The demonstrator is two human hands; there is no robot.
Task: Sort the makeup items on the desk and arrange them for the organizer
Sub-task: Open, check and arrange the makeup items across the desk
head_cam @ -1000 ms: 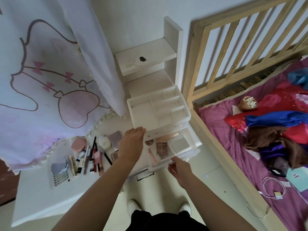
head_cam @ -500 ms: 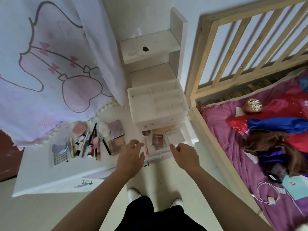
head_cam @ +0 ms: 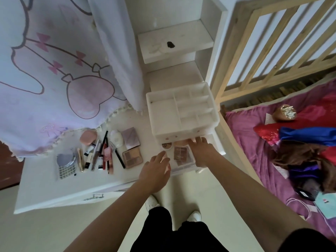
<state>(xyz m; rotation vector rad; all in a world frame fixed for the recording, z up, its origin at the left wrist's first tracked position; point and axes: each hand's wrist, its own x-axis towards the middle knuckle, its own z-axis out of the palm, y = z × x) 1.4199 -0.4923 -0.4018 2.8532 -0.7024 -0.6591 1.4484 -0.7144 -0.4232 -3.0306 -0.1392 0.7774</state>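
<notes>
Over the open drawer (head_cam: 217,142), left hand (head_cam: 156,171) and right hand (head_cam: 201,151) extend straight fingers (head_cam: 198,140), gripping nothing; palette (head_cam: 181,153) lettering blurred.

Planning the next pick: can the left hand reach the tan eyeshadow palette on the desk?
Probably yes: the left hand is just right of the palette, and nothing lies between them.

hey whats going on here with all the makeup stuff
A person stands at the white desk with both hands at the open drawer of the white organizer. The right hand reaches with straight fingers toward the drawer's back, beside a brown palette. The left hand is at the drawer's front left; whether it holds anything is hidden. Pencils and tubes, two palettes and a pink compact lie grouped on the desk to the left.
</notes>
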